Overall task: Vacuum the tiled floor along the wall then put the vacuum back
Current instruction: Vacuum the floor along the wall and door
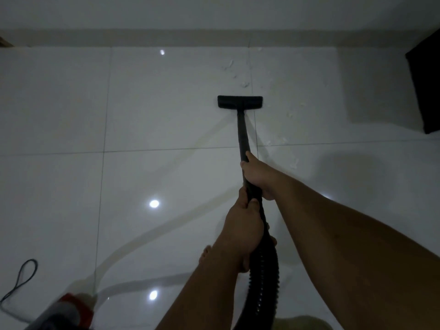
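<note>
Black plastic throughout on the working end: one floor nozzle [240, 102] sits flat on the tiled floor [166, 110], short of the floor's far edge where the skirting [142, 38] meets the wall [190, 10]. One rigid wand [242, 132] runs back from it to my hands, and one ribbed hose [263, 277] drops away below them toward the near edge of the floor.

My right hand [258, 173] is wrapped round the wand further forward; my left hand [242, 225] is clamped round the grip behind it, where the hose begins. Both hold firmly — neither is free.

I judge this to be the vacuuming step, part way through. Pale scraps of debris [244, 84] lie just ahead of the nozzle and to its right, several of them, too faint to count exactly. The next move, I think, calls for pushing the nozzle forward over those scraps toward the skirting, then working to the right, keeping the head flat.

At the near left corner of the floor I see one vacuum body [69, 310], red and grey and blurred, with one loop of cord [26, 275] beside it. One dark object [426, 91] stands at the right edge — I cannot tell what. Three bright light reflections show on the tiles.
</note>
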